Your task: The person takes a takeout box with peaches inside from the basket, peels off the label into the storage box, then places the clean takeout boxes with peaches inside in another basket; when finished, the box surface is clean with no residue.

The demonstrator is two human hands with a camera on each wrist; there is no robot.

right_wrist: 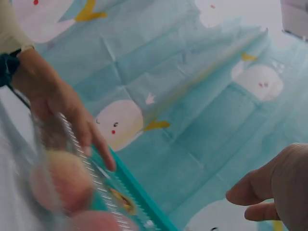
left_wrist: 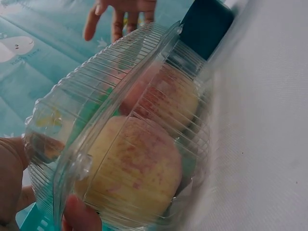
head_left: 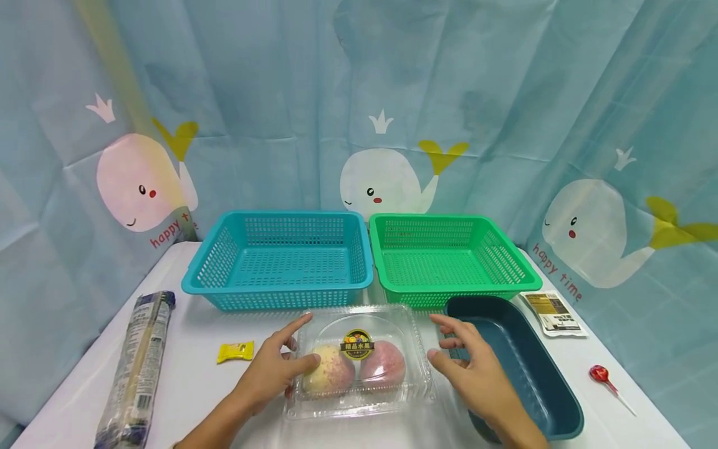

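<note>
A clear plastic fruit box [head_left: 359, 408] with a lid and a black-and-gold label stands slightly raised at the front of the table. Inside it sit two peaches, one yellowish [head_left: 330, 371] and one pink [head_left: 384, 368]. My left hand [head_left: 275, 363] grips the box's left side, thumb toward the front and fingers spread along the edge; the left wrist view shows fingertips [left_wrist: 81, 215] against the plastic. To the right of the box, my right hand [head_left: 473, 365] hovers with loosely bent fingers, apart from it and partly over the dark teal tub [head_left: 569, 424].
Behind stand a blue basket [head_left: 275, 292] and a green basket [head_left: 460, 288]. Left lie a yellow-wrapped candy [head_left: 235, 352] and a long clear-wrapped pack [head_left: 140, 362]. At the right are a flat sachet [head_left: 554, 313] and a red lollipop [head_left: 600, 374]. A whale-print curtain [head_left: 291, 93] surrounds the table.
</note>
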